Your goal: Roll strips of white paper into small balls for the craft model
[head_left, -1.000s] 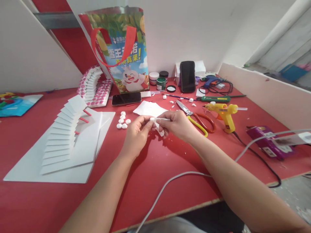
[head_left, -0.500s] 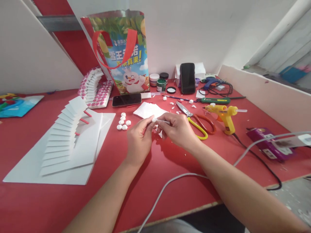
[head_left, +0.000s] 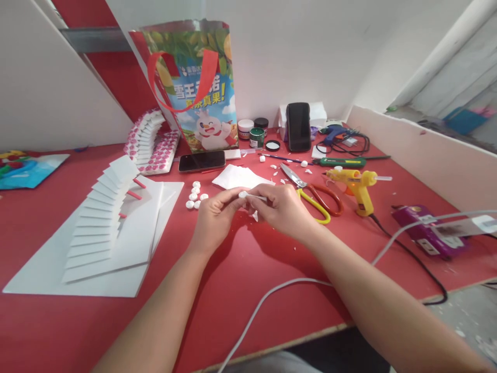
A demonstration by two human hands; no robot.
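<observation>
Between my fingertips is a small white rosette, with a thin white strip running from it to the right. My left hand pinches the rosette between thumb and fingers. Closed on the strip beside it, my right hand nearly meets the left. Several finished-looking white rosettes lie in a cluster just left of my left hand. Behind both hands rests a white sheet, partly covered by them. Scissors with yellow and red handles lie right of my right hand, among white scraps.
At left, a stepped white foam-board model sits on white boards. A gift bag, a phone and paint jars stand or lie behind. To the right are a yellow glue gun, a purple box and cables.
Both hands have shifted slightly left with the rosette, and the fingers have turned a little around it. The left hand now covers part of the rosette cluster. Other objects stay put.
</observation>
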